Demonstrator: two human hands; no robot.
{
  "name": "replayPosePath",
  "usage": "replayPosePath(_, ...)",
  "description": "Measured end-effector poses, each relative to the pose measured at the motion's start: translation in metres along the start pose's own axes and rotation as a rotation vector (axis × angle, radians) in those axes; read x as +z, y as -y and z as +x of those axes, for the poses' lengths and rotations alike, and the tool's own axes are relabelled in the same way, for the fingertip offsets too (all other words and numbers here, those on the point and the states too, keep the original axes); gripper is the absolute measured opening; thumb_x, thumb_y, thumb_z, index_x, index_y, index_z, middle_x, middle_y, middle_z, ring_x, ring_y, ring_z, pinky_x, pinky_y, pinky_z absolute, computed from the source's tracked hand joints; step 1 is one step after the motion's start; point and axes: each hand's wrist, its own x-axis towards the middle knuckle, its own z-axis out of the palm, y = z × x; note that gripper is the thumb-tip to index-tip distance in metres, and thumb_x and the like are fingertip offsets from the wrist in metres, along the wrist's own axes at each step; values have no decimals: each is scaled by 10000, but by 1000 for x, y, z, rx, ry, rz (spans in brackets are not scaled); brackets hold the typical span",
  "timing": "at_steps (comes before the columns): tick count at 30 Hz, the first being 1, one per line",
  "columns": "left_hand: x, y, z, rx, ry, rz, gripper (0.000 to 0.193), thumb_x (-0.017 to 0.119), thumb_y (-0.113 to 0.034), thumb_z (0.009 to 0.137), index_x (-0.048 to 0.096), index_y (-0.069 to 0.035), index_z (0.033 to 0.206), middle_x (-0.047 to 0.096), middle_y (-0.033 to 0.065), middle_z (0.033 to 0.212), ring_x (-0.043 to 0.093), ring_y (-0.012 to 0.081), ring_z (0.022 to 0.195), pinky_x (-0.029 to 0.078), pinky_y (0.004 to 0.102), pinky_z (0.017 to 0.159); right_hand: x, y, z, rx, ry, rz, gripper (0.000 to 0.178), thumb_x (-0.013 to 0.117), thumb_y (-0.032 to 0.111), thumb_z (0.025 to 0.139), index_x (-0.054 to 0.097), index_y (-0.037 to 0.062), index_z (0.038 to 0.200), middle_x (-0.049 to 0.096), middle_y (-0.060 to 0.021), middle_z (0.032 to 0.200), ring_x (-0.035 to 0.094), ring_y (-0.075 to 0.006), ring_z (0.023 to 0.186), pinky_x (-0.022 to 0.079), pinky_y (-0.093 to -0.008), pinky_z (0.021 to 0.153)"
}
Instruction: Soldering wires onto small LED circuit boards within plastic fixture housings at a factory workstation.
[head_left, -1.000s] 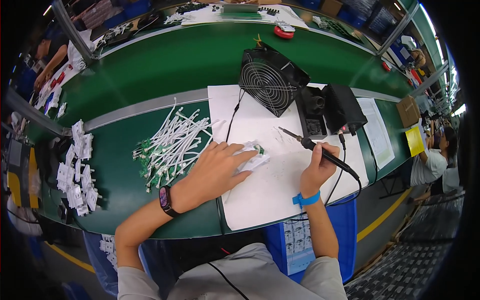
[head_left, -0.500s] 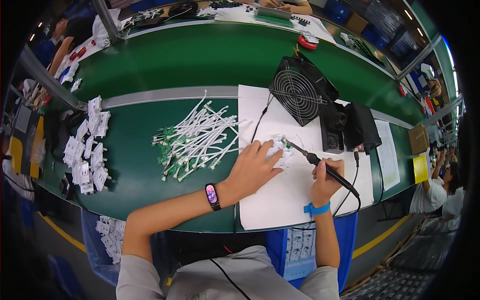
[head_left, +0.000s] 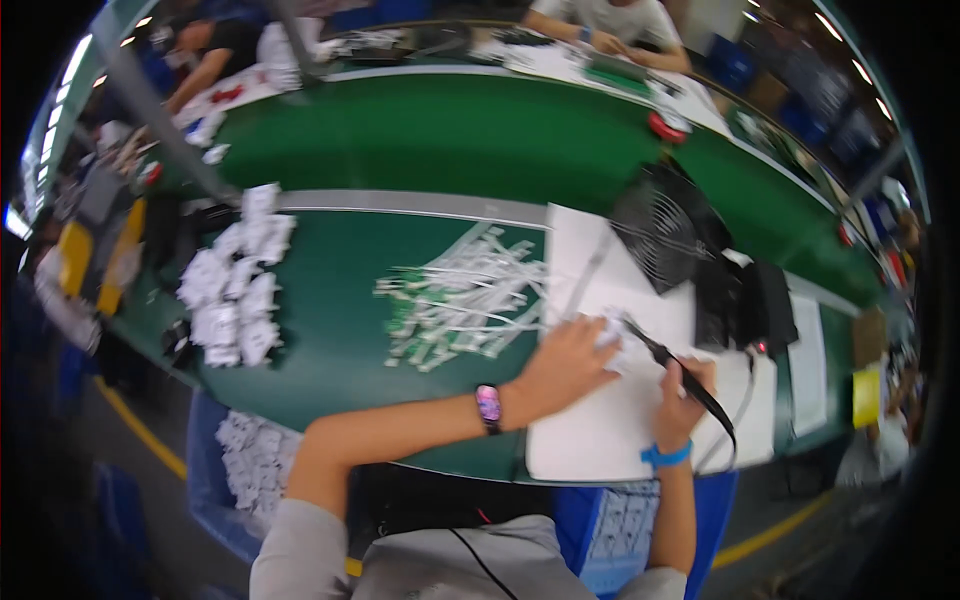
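My left hand rests on the white paper, its fingertips holding a small white plastic part against the sheet. The part's details are blurred and partly covered by the fingers. In my right hand is a soldering iron, gripped like a pen, its tip slanting up and left to the white part. Whether the tip touches it I cannot tell. To the left of my left hand lies a pile of white cables with green ends.
White plastic housings are heaped at the left; more fill a blue bin below. A black fan and a black box-shaped unit stand behind my right hand. A person sits across the bench.
The whole scene has shifted right and slightly down in the picture, with blur. Both hands stay in about the same place on the paper, the iron still at the white part.
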Motion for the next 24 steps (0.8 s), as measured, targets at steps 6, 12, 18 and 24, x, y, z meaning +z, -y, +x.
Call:
replayPosePath(6, 25, 0, -3, 8, 8, -110, 562, 755, -390, 844, 639, -40, 1267, 524, 244, 1383, 494, 416, 1303, 414, 512, 1096, -3, -8, -2, 12, -27, -21, 122, 581, 112, 1049, 524, 52, 960, 440, 14, 758, 411, -74, 677, 327, -268, 587)
replayPosePath(12, 18, -6, -6, 18, -21, 16, 629, 783, -405, 815, 631, -13, 1283, 520, 198, 1291, 462, 371, 1254, 445, 423, 999, -1, -12, 2, 33, -26, -7, 138, 564, 172, 1075, 519, 68, 996, 450, 16, 752, 369, -64, 629, 279, -239, 553)
replayPosePath(18, 17, -10, -9, 27, 17, 67, 629, 785, -386, 816, 635, 3, 1286, 523, 201, 1295, 471, 364, 1250, 444, 420, 1002, -3, -13, 0, 20, -13, -22, 160, 553, 201, 1084, 517, 83, 982, 437, 17, 731, 355, -61, 616, 264, -239, 543)
replayPosePath(24, 28, -12, -6, -2, 32, 44, 580, 769, -351, 839, 636, 10, 1272, 523, 209, 1303, 480, 351, 1223, 438, 430, 996, 2, 36, 1, -150, -128, 124, 199, 687, 121, 983, 536, 4, 930, 518, -78, 729, 492, -192, 603, 438, -344, 544)
